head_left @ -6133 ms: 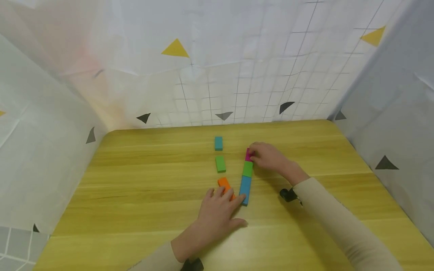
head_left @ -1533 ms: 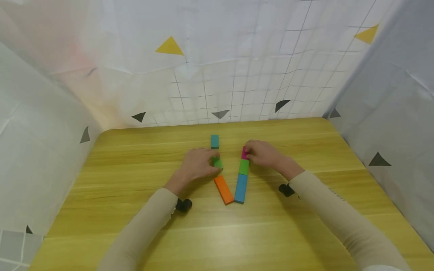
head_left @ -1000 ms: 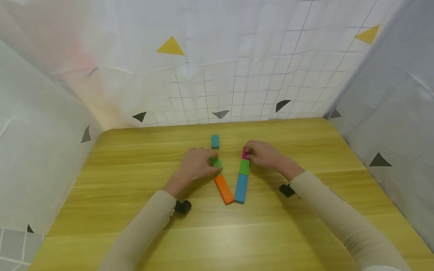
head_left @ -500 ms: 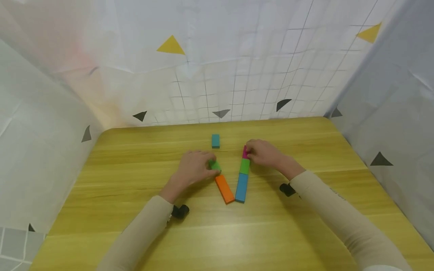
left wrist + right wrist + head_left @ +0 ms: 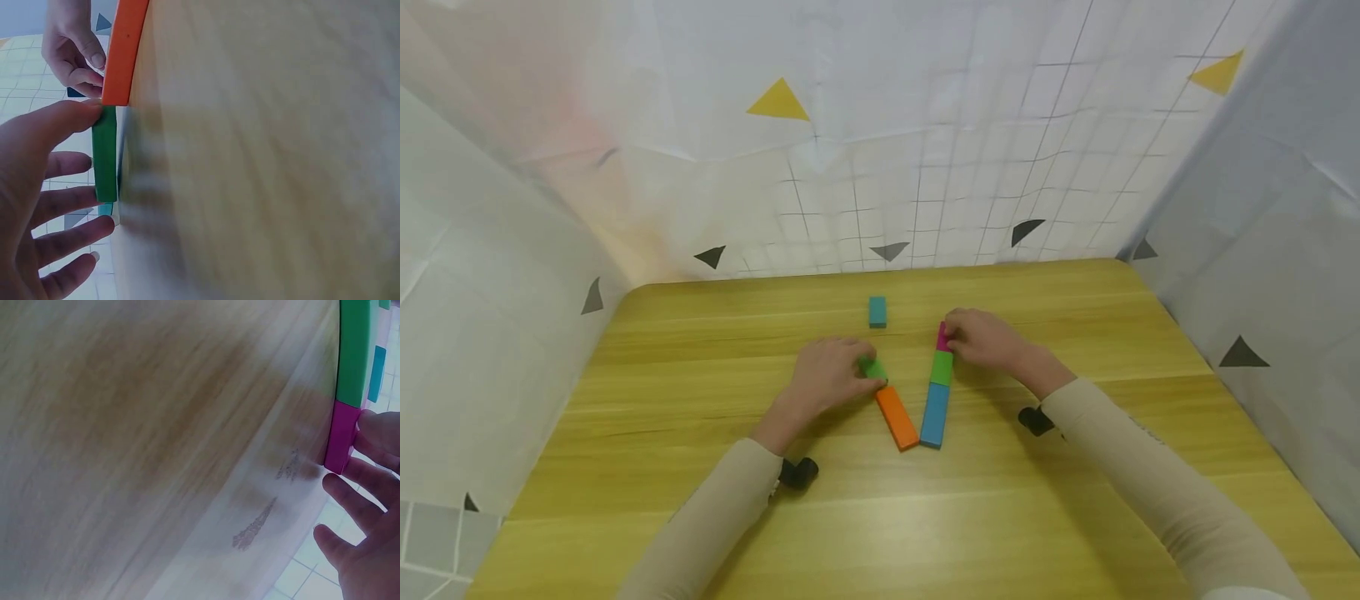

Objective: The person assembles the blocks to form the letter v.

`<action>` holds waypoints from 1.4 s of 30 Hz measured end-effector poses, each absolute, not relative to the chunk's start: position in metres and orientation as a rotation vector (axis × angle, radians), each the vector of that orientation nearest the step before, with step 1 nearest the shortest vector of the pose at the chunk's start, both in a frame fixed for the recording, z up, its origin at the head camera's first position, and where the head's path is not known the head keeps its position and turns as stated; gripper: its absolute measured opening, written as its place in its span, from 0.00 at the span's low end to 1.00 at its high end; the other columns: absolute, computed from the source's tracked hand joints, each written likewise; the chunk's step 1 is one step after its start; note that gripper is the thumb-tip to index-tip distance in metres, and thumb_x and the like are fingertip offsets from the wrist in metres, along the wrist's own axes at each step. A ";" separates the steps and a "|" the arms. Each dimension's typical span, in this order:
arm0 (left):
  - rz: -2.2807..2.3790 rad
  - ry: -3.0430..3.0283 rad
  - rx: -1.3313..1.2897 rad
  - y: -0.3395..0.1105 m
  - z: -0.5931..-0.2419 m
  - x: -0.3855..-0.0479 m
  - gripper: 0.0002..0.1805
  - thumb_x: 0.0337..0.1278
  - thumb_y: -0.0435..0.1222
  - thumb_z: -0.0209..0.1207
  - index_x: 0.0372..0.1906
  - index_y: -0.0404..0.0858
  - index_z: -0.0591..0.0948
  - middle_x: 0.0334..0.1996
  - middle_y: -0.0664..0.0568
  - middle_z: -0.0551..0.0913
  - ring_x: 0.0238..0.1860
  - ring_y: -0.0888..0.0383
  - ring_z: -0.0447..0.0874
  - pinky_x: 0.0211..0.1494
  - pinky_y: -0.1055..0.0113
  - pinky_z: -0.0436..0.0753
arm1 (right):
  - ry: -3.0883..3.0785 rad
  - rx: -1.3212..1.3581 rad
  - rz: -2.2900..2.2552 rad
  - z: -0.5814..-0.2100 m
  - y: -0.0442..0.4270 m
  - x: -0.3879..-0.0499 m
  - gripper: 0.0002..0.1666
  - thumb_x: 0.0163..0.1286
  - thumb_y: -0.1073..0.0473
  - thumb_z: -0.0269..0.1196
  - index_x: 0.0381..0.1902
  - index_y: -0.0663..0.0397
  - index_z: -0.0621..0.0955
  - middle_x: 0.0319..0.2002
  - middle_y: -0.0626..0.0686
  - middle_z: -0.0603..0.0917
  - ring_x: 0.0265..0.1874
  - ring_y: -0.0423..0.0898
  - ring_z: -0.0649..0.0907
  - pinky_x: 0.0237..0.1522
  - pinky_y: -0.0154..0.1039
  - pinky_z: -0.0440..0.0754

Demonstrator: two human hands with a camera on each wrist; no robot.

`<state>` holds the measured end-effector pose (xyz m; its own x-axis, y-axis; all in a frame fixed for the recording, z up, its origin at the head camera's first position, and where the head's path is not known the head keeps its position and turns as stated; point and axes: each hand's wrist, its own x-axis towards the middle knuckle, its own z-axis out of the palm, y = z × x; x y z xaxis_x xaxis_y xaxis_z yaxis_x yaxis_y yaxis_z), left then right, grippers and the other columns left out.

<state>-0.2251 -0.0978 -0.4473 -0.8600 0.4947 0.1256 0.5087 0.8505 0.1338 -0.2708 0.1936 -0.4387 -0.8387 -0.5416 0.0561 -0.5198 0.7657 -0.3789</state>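
Note:
My left hand (image 5: 831, 372) holds a green block (image 5: 873, 369) between thumb and fingers, at the far end of an orange block (image 5: 898, 419). In the left wrist view the green block (image 5: 105, 156) meets the orange block's end, with the thumb at the joint. My right hand (image 5: 988, 337) pinches a small magenta block (image 5: 943, 337) at the far end of a straight row. A second green block (image 5: 942, 367) and a long blue block (image 5: 935, 416) continue that row nearer me. The orange block's near end sits against or close beside the blue one, forming a narrow V.
Apart from the others, a teal block (image 5: 877, 312) lies farther back, between the two arms of the V. The wooden table (image 5: 925, 533) is enclosed by pale sheet walls (image 5: 700, 183) at the back and sides.
My left hand went from the orange block to the loose green block and drew it left and nearer, up to the orange block's far end. The right hand stays at the magenta block.

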 end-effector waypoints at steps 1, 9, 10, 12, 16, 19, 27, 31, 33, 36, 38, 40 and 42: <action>-0.250 -2.942 -0.796 -0.098 -0.448 -0.225 0.25 0.52 0.66 0.61 0.46 0.54 0.83 0.40 0.64 0.87 0.26 0.65 0.74 0.24 0.73 0.69 | 2.898 -0.873 -0.596 -0.439 0.194 -0.271 0.02 0.67 0.65 0.62 0.36 0.59 0.82 0.35 0.52 0.83 0.33 0.47 0.78 0.41 0.43 0.80; -0.257 -2.921 -0.802 -0.097 -0.448 -0.225 0.25 0.52 0.66 0.62 0.46 0.54 0.83 0.40 0.64 0.87 0.26 0.66 0.74 0.23 0.73 0.69 | 2.885 -0.851 -0.620 -0.441 0.194 -0.272 0.03 0.68 0.64 0.63 0.37 0.58 0.82 0.37 0.52 0.84 0.34 0.48 0.79 0.42 0.45 0.82; -0.257 -2.917 -0.806 -0.097 -0.449 -0.225 0.25 0.52 0.66 0.62 0.46 0.54 0.83 0.40 0.64 0.87 0.27 0.66 0.74 0.23 0.73 0.69 | 2.884 -0.848 -0.622 -0.441 0.195 -0.272 0.03 0.68 0.64 0.63 0.37 0.58 0.82 0.37 0.52 0.84 0.34 0.48 0.79 0.42 0.45 0.82; -0.261 -2.915 -0.806 -0.097 -0.449 -0.225 0.25 0.52 0.66 0.62 0.46 0.54 0.83 0.41 0.64 0.87 0.28 0.65 0.76 0.24 0.73 0.69 | 2.882 -0.846 -0.622 -0.441 0.195 -0.272 0.03 0.68 0.64 0.63 0.37 0.58 0.82 0.37 0.52 0.84 0.34 0.47 0.78 0.42 0.44 0.81; -0.267 -2.918 -0.810 -0.096 -0.448 -0.224 0.24 0.53 0.65 0.62 0.47 0.54 0.84 0.45 0.63 0.87 0.32 0.64 0.79 0.25 0.73 0.71 | 2.882 -0.837 -0.619 -0.442 0.196 -0.272 0.03 0.69 0.63 0.63 0.38 0.57 0.81 0.37 0.52 0.84 0.34 0.47 0.78 0.43 0.45 0.82; -0.267 -2.926 -0.813 -0.096 -0.448 -0.224 0.24 0.54 0.65 0.62 0.47 0.54 0.84 0.46 0.63 0.87 0.33 0.63 0.80 0.26 0.72 0.71 | 2.876 -0.817 -0.626 -0.441 0.196 -0.272 0.02 0.69 0.63 0.63 0.38 0.57 0.81 0.38 0.52 0.84 0.35 0.48 0.79 0.43 0.45 0.82; -0.282 -2.940 -0.815 -0.096 -0.447 -0.222 0.21 0.57 0.62 0.62 0.48 0.54 0.84 0.48 0.62 0.87 0.36 0.60 0.81 0.30 0.70 0.75 | 2.866 -0.803 -0.630 -0.440 0.195 -0.271 0.03 0.69 0.63 0.63 0.38 0.57 0.81 0.38 0.52 0.83 0.35 0.48 0.78 0.43 0.44 0.81; -0.265 -2.935 -0.825 -0.095 -0.448 -0.222 0.19 0.58 0.60 0.61 0.48 0.55 0.83 0.49 0.62 0.86 0.38 0.60 0.82 0.33 0.69 0.77 | 2.869 -0.815 -0.634 -0.440 0.195 -0.271 0.03 0.69 0.63 0.63 0.38 0.57 0.81 0.37 0.52 0.83 0.35 0.48 0.78 0.43 0.44 0.81; -0.260 -2.930 -0.835 -0.095 -0.449 -0.222 0.19 0.58 0.60 0.61 0.47 0.55 0.83 0.49 0.62 0.86 0.39 0.60 0.82 0.34 0.69 0.78 | 2.869 -0.814 -0.632 -0.440 0.195 -0.271 0.03 0.69 0.63 0.63 0.38 0.57 0.81 0.37 0.52 0.83 0.35 0.47 0.78 0.43 0.44 0.81; -0.262 -2.927 -0.849 -0.095 -0.449 -0.222 0.19 0.59 0.60 0.62 0.48 0.55 0.83 0.49 0.62 0.86 0.39 0.59 0.82 0.36 0.68 0.79 | 2.871 -0.812 -0.626 -0.440 0.195 -0.271 0.02 0.69 0.63 0.63 0.37 0.57 0.81 0.37 0.52 0.83 0.35 0.47 0.78 0.42 0.44 0.81; -0.264 -2.929 -0.856 -0.095 -0.449 -0.222 0.19 0.59 0.60 0.62 0.48 0.55 0.83 0.49 0.62 0.86 0.40 0.59 0.82 0.37 0.67 0.79 | 2.873 -0.812 -0.625 -0.440 0.195 -0.271 0.02 0.69 0.63 0.63 0.37 0.57 0.81 0.37 0.52 0.83 0.34 0.47 0.78 0.42 0.44 0.81; -0.273 -2.928 -0.863 -0.096 -0.449 -0.221 0.19 0.59 0.60 0.62 0.48 0.55 0.83 0.48 0.62 0.86 0.41 0.59 0.82 0.39 0.65 0.80 | 2.875 -0.816 -0.627 -0.440 0.195 -0.270 0.03 0.69 0.63 0.63 0.37 0.57 0.81 0.37 0.52 0.83 0.34 0.47 0.78 0.42 0.44 0.81; -0.286 -2.929 -0.871 -0.096 -0.448 -0.221 0.19 0.58 0.59 0.62 0.49 0.55 0.83 0.48 0.61 0.86 0.42 0.58 0.83 0.41 0.64 0.81 | 2.877 -0.819 -0.628 -0.439 0.195 -0.271 0.02 0.69 0.63 0.63 0.37 0.57 0.81 0.37 0.52 0.83 0.34 0.47 0.78 0.42 0.44 0.81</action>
